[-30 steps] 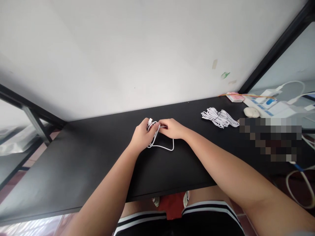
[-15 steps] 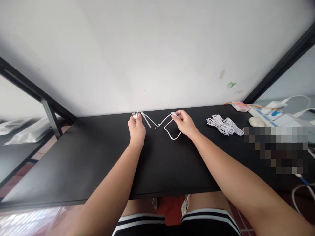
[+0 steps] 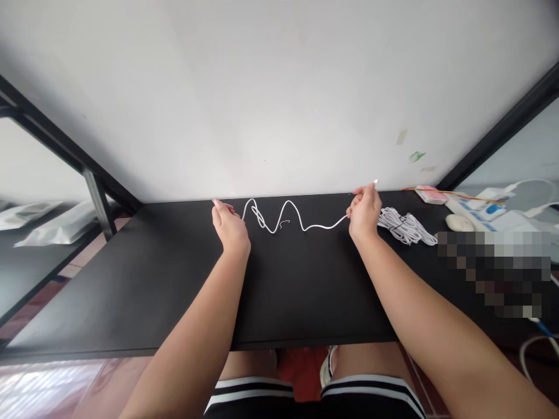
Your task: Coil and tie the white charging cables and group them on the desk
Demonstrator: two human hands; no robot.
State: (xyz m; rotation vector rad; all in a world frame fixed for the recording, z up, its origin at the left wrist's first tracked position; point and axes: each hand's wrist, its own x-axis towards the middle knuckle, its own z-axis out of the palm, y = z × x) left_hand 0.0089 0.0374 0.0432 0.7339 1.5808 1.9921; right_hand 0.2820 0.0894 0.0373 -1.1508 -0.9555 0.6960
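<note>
A white USB cable [image 3: 325, 227] runs in loose waves between my two hands over the black tabletop. My left hand [image 3: 230, 227] is closed around one end of it, near the back edge of the table. Farther right, my right hand [image 3: 364, 209] grips the other end, and a small white connector tip sticks out above its fingers. Beside the left hand the cable is still bunched in a few small loops. A short bent twist tie [image 3: 285, 222] lies on the table below the cable's middle.
A tied bundle of white cables [image 3: 406, 226] lies just right of my right hand. Beyond it are a white mouse [image 3: 459, 223], a power strip with plugs [image 3: 493, 210] and a pink-and-white packet [image 3: 431, 194]. Plastic bags [image 3: 56, 224] lie on a shelf at the left.
My hands have moved apart, the right one to the right and the left one slightly left. The cable between them has opened out from folded loops into a longer, wavy line.
</note>
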